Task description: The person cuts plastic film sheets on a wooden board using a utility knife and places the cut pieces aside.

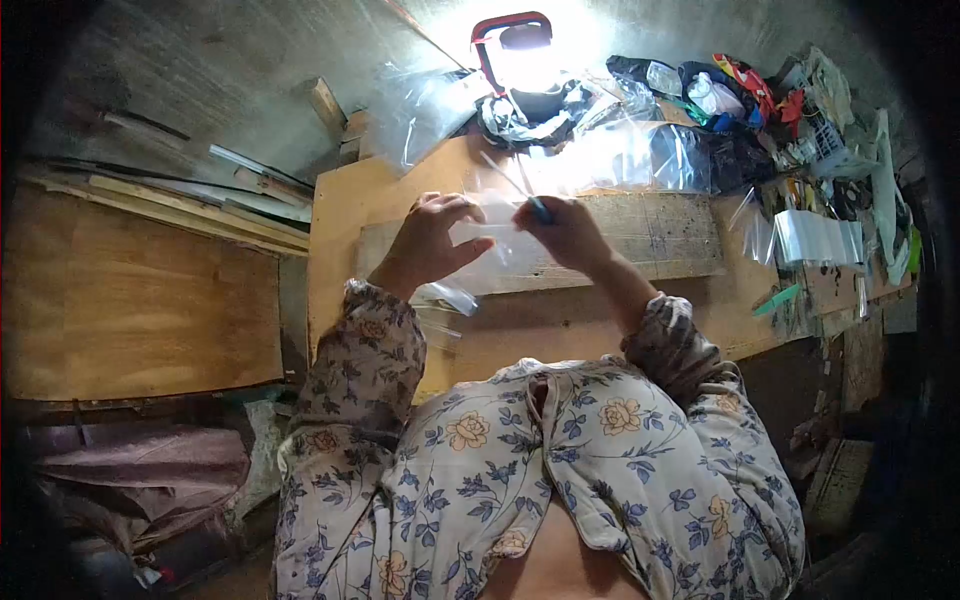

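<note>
My right hand (568, 236) is closed around the blue handle of a thin tool (541, 210). A slim shaft seems to run up and left from it, but glare hides what kind of tool it is. Left of it, my left hand (432, 238) is held with thumb and fingers curved apart. Clear plastic film (490, 243) lies between the hands, close to the left fingertips; I cannot tell whether they touch it. Both hands are over a worn wooden board (640, 235) on the workbench. A folded clear plastic piece (452, 298) rests below my left hand.
A bright work lamp (512, 45) with a red frame glares at the back. Plastic bags (715, 95) and clear sheets (650, 155) pile up behind the board. At right are a stack of clear sleeves (820, 238) and a green-handled tool (777, 299). Wooden strips (180, 212) lie left.
</note>
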Demonstrator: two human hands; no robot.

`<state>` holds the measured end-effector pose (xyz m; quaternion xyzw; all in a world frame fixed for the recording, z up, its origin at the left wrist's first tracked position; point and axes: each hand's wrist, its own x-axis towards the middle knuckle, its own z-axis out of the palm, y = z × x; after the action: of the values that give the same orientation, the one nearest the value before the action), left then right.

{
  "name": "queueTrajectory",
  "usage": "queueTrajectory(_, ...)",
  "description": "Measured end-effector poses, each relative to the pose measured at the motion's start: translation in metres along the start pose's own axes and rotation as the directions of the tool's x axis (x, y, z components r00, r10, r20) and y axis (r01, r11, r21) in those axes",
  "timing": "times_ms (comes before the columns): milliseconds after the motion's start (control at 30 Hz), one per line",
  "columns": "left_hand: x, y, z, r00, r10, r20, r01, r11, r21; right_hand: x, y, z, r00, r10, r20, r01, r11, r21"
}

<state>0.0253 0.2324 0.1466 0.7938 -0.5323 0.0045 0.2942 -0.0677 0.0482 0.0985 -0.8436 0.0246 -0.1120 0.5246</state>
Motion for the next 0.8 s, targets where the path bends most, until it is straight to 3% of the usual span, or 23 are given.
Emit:
queueTrajectory(33, 0.0, -0.004, 0.001, 1.0, 0.0, -0.008, 0.0, 1.0, -0.002, -0.001, -0.005, -0.013, 1.0, 0.005, 0.019, -0.004, 0.999, -0.042)
queueTrajectory(100, -0.003, -0.014, 0.008, 0.989, 0.086, 0.122, -0.087, 0.996, 0.006, -0.001, 0.0, -0.03, 0.999, 0.038, 0.009, -0.038, 0.997, -0.06)
queueTrajectory(267, 0.009, -0.019, 0.015, 0.998, 0.059, 0.004, -0.059, 0.998, -0.022, -0.007, 0.001, -0.071, 0.995, 0.076, -0.063, -0.081, 0.994, -0.076)
queueTrajectory(367, 0.017, -0.012, 0.013, 0.998, -0.04, -0.044, 0.032, 0.983, -0.18, -0.011, 0.02, -0.08, 0.989, 0.102, -0.105, -0.1, 0.995, 0.021)
queueTrajectory(433, 0.017, -0.011, 0.016, 0.977, -0.203, 0.063, 0.21, 0.966, -0.15, -0.014, 0.031, -0.079, 0.976, 0.184, -0.118, -0.144, 0.948, 0.285)
queueTrajectory(467, 0.015, -0.014, 0.018, 0.977, -0.201, 0.066, 0.209, 0.966, -0.151, -0.015, 0.035, -0.081, 0.975, 0.187, -0.121, -0.146, 0.947, 0.286)
queueTrajectory(533, 0.009, -0.02, 0.024, 0.972, -0.183, 0.148, 0.208, 0.962, -0.176, -0.022, 0.036, -0.082, 0.92, 0.388, -0.046, -0.358, 0.884, 0.302)
queueTrajectory(567, 0.005, -0.024, 0.028, 0.97, -0.186, 0.159, 0.214, 0.959, -0.184, -0.025, 0.041, -0.08, 0.915, 0.402, -0.043, -0.371, 0.878, 0.303)
queueTrajectory(633, -0.004, -0.031, 0.035, 0.878, -0.257, 0.404, 0.38, 0.887, -0.262, -0.031, 0.053, -0.075, 0.891, 0.452, -0.043, -0.426, 0.863, 0.271)
queueTrajectory(667, -0.012, -0.041, 0.042, 0.871, -0.264, 0.414, 0.394, 0.879, -0.268, -0.032, 0.057, -0.071, 0.871, 0.489, -0.051, -0.46, 0.847, 0.266)
queueTrajectory(733, -0.024, -0.055, 0.053, 0.797, -0.267, 0.542, 0.565, 0.648, -0.512, -0.036, 0.064, -0.066, 0.864, 0.503, -0.024, -0.476, 0.831, 0.287)
queueTrajectory(800, -0.034, -0.062, 0.059, 0.781, -0.315, 0.539, 0.598, 0.626, -0.5, -0.04, 0.074, -0.062, 0.858, 0.514, -0.003, -0.488, 0.817, 0.308)
